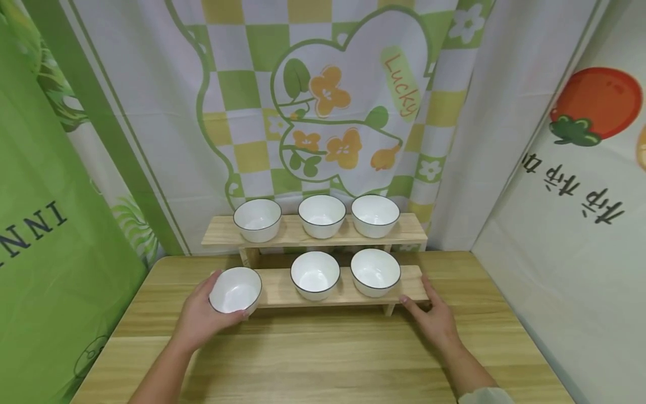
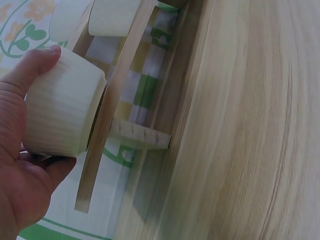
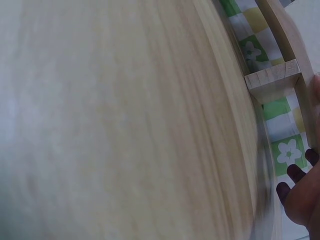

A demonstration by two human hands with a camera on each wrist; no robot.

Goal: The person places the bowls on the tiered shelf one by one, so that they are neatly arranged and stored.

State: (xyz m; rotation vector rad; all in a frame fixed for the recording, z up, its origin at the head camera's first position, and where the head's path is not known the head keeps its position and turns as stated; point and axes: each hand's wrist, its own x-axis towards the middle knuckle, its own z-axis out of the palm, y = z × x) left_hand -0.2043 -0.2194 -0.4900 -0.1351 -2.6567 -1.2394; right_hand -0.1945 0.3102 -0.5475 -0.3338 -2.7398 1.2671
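My left hand holds a white bowl with a dark rim at the left end of the lower wooden shelf. Its thumb lies on the near side and its fingers reach round the far left side. In the left wrist view, the ribbed bowl has its base right at the shelf board. At the shelf's other end, my right hand grips the board, thumb at the front edge and a finger at the end. The right wrist view shows its other fingertips below the board.
Two more bowls stand on the lower shelf, a middle one and a right one. Behind, the upper shelf carries three similar bowls. Both shelves stand on a wooden table, against a patterned cloth.
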